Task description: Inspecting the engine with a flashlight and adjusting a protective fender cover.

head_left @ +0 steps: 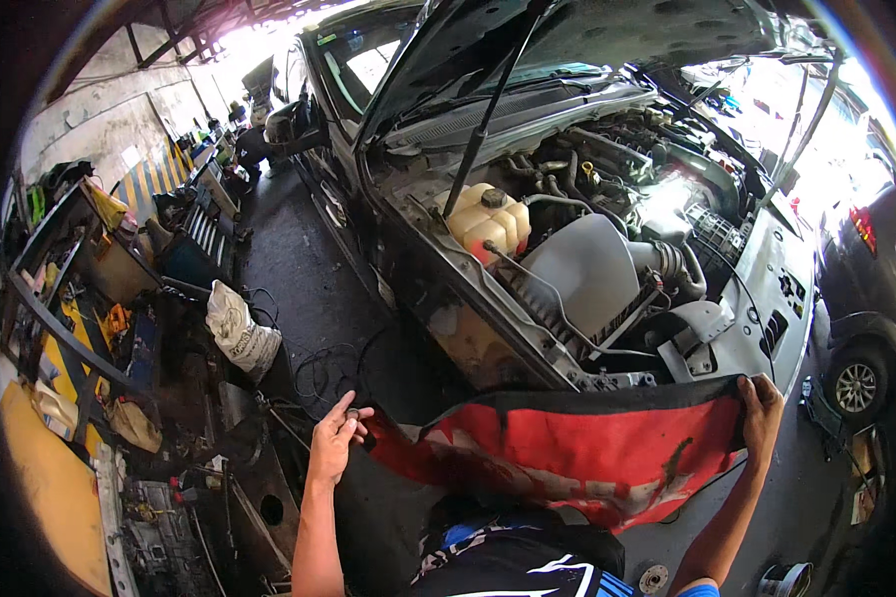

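A red fender cover (597,443) with a black border and dirty pale markings hangs stretched between my two hands, below the front corner of a dark car. My right hand (763,410) grips its upper right corner. At the other end my left hand (336,438) has its fingers closed at the cover's dark left corner; the exact grip is partly hidden. Just beyond the cover lies the open engine bay, with a yellowed coolant tank (492,221), a grey air filter box (582,274) and a loose thin hose or cable (565,316) across it.
The raised hood (607,40) rests above on a strut (488,119). Along the left stand a cluttered metal rack (65,308), a white sack (241,330) and tangled black cables (319,373). Another car's wheel (856,388) shows at the right. A metal part (784,579) lies near me.
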{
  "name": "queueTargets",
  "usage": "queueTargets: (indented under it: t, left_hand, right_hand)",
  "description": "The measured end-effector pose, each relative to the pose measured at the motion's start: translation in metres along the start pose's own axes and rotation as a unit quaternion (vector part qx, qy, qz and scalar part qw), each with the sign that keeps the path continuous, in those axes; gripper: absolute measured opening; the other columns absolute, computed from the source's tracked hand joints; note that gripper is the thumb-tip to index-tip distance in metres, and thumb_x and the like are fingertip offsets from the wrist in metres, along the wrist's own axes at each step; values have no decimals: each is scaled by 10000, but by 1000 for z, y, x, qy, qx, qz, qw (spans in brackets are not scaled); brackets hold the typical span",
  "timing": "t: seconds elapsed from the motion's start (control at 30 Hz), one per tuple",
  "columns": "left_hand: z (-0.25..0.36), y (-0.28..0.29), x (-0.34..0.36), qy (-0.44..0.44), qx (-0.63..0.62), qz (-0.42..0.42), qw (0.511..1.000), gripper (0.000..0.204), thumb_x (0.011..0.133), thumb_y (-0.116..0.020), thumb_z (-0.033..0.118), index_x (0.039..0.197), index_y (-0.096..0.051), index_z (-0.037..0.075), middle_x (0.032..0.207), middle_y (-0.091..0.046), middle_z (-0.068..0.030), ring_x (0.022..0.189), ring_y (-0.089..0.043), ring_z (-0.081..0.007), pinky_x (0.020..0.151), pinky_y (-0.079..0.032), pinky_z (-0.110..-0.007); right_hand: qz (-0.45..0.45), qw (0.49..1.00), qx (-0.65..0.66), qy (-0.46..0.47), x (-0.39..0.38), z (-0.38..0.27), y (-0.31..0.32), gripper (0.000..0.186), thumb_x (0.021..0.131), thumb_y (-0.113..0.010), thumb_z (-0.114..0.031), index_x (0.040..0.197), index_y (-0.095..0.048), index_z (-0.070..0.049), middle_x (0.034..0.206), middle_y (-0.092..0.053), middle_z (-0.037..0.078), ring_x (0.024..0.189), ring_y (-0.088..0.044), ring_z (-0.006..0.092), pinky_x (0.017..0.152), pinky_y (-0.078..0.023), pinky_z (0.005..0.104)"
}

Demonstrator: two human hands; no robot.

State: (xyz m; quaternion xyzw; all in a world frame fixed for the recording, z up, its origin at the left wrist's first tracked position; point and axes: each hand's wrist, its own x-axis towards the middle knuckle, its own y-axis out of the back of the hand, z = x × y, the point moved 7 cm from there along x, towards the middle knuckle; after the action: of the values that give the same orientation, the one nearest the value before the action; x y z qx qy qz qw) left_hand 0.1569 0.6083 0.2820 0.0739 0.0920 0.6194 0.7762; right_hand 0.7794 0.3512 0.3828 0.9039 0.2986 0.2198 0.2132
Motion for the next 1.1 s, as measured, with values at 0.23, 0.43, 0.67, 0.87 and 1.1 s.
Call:
queueTargets:
  t: [0.23, 0.43, 0.67, 0.87, 1.1]
  left_hand:
    - [73, 87, 111, -213, 111, 176, 955, 250, 1061, -464, 163, 1197, -589, -5, 921, -669, -81, 774, -651, -141, 693, -560, -293]
    - [120, 118, 313, -214, -132, 171, 953, 259, 1043, -536, 193, 1212, -623, 19, 847, -613, -50, 584, -586, -114, 528, -532, -292]
    - [113, 38, 497, -121, -312, 7, 942, 210, 1047, -405, 55, 1215, -448, -63, 1102, -643, -284, 1046, -671, -400, 968, -560, -459]
    - [111, 35, 583, -183, -231, 131, 946, 171, 1008, -468, 4, 915, -579, -87, 918, -648, -159, 795, -713, -287, 707, -639, -352]
    - [114, 51, 631, -146, -335, 132, 922, 173, 947, -619, -7, 1057, -621, -140, 1021, -685, -199, 856, -712, -292, 727, -653, -384]
  right_hand:
    - [141, 987, -27, 68, 20, 33, 48, 241, 991, -585, -195, 838, -593, -9, 740, -518, -39, 726, -451, 67, 651, -401, 249]
    - [283, 955, 76, -54, 20, 101, 112, 249, 1023, -568, -251, 868, -610, -61, 774, -537, -63, 709, -470, 43, 643, -403, 224]
    - [320, 945, 22, -57, -31, 81, 120, 243, 1037, -550, -269, 903, -635, -84, 788, -535, -74, 715, -463, 45, 644, -389, 224]
    - [293, 956, -10, -21, -78, 54, 110, 273, 1055, -506, -263, 926, -629, -56, 816, -530, -68, 733, -445, 45, 670, -374, 222]
    - [236, 961, -12, -143, -95, 50, 78, 300, 1060, -484, -277, 1045, -654, -31, 921, -593, -35, 841, -489, 75, 783, -402, 234]
